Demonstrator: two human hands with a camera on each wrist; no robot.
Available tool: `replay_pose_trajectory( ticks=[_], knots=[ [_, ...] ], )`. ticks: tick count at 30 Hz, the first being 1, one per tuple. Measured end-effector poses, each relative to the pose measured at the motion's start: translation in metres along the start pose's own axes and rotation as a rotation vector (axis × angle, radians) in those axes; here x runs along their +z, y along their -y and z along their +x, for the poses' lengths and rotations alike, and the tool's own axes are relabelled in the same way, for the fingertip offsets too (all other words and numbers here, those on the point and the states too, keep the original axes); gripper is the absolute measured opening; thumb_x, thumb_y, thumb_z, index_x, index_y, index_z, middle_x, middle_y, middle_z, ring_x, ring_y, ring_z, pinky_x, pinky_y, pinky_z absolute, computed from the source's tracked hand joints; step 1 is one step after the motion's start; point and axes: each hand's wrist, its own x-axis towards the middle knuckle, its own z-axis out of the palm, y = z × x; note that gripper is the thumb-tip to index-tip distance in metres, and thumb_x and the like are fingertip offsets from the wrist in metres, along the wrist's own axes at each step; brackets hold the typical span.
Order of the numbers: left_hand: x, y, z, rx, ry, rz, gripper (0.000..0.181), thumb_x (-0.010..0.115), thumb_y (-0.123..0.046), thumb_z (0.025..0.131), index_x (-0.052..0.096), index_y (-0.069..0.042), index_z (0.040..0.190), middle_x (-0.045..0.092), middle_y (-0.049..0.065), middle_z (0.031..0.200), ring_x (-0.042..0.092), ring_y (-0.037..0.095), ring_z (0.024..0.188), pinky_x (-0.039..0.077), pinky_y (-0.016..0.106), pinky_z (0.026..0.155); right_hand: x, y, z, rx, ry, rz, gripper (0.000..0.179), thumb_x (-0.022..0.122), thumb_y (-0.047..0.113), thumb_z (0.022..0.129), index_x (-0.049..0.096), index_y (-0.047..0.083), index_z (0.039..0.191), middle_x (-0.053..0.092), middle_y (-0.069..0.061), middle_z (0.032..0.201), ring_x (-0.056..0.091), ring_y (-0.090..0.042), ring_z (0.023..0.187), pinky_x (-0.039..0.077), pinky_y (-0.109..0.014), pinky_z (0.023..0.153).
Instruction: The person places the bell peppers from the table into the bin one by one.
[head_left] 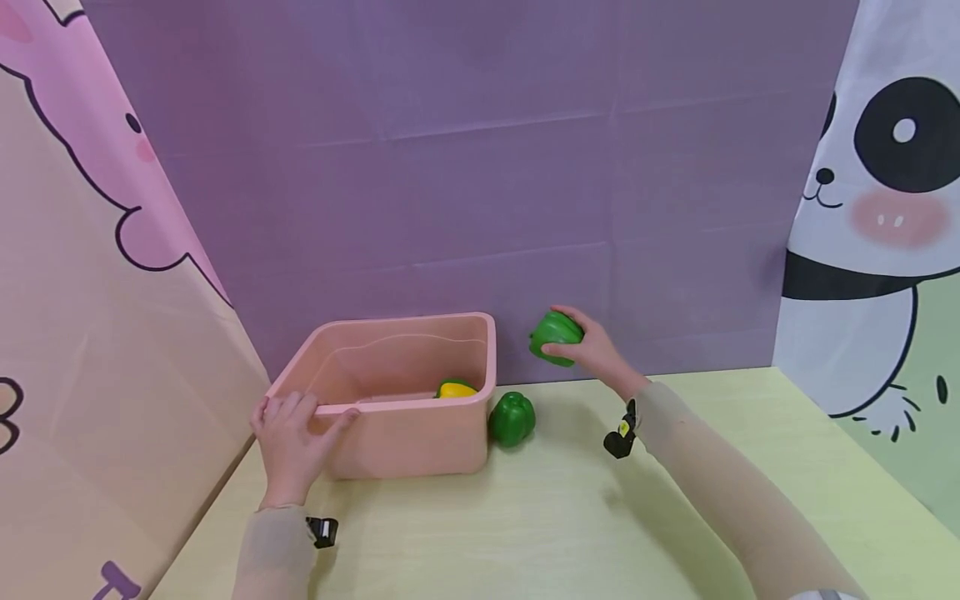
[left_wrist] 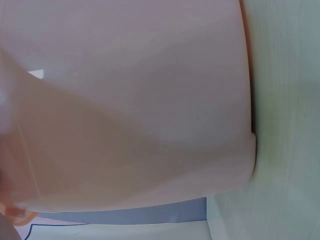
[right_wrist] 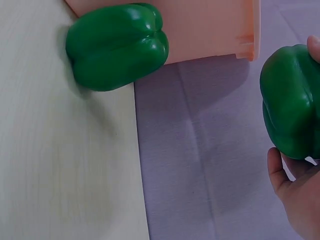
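Observation:
My right hand (head_left: 596, 350) grips a green bell pepper (head_left: 557, 337) in the air, to the right of a pink bin (head_left: 412, 442). That same pepper (right_wrist: 290, 102) shows at the right edge of the right wrist view, between thumb and fingers. A second green bell pepper (head_left: 513, 419) stands on the table against the bin's right side. Inside the bin lies a yellow pepper (head_left: 456, 389), mostly hidden by the front wall. My left hand (head_left: 292, 437) holds the bin's front left rim, fingers over the edge. The left wrist view is filled by the bin's wall (left_wrist: 150, 100).
The bin stands on a pale wooden table (head_left: 555, 517), near its back edge. A purple cloth backdrop (head_left: 480, 167) hangs directly behind. Printed side panels flank the table, one with a panda (head_left: 862, 325) on the right.

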Motion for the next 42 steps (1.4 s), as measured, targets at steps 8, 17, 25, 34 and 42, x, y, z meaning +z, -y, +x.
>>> replay_pose_trajectory(
  ticks=[8,17,25,34,42],
  knots=[
    [-0.001,-0.001,0.001,-0.008,0.008,-0.003,0.046,0.074,-0.051,0.074,0.053,-0.010,0.073,0.053,0.007,0.076,0.045,0.034,0.084,0.014,0.060,0.104,0.001,0.008,0.003,-0.024,-0.009,-0.004,0.077,0.080,0.028,0.080,0.041,0.022,0.147,0.046,-0.015,0.136,0.050,-0.034,0.110,0.047,-0.045,0.083],
    [0.001,0.000,0.000,0.012,-0.008,-0.007,0.049,0.074,-0.053,0.074,0.049,-0.012,0.071,0.050,0.005,0.073,0.043,0.033,0.081,0.015,0.061,0.103,0.004,0.022,0.004,-0.041,-0.019,0.003,0.077,0.079,0.024,0.080,0.041,0.019,0.147,0.046,-0.015,0.136,0.051,-0.033,0.109,0.047,-0.044,0.083],
    [0.002,0.001,0.000,0.023,-0.023,-0.007,0.053,0.070,-0.060,0.075,0.049,-0.011,0.072,0.050,0.005,0.073,0.043,0.032,0.081,0.016,0.062,0.102,0.008,0.032,0.008,-0.048,0.009,0.005,0.078,0.081,0.028,0.079,0.042,0.020,0.146,0.047,-0.013,0.134,0.051,-0.033,0.107,0.048,-0.044,0.082],
    [-0.001,0.000,0.000,0.016,-0.017,0.000,0.049,0.073,-0.055,0.073,0.051,-0.011,0.073,0.052,0.006,0.075,0.044,0.032,0.082,0.015,0.061,0.103,0.012,0.041,0.013,-0.041,0.029,0.027,0.079,0.081,0.026,0.080,0.040,0.022,0.147,0.046,-0.014,0.136,0.050,-0.033,0.108,0.048,-0.043,0.082],
    [0.001,0.000,-0.001,0.035,-0.040,-0.010,0.055,0.067,-0.063,0.077,0.051,-0.011,0.072,0.050,0.005,0.073,0.042,0.031,0.080,0.016,0.061,0.102,0.012,0.047,0.016,-0.059,0.024,0.020,0.077,0.080,0.024,0.079,0.042,0.022,0.146,0.046,-0.013,0.135,0.050,-0.033,0.109,0.047,-0.045,0.084]
  ],
)
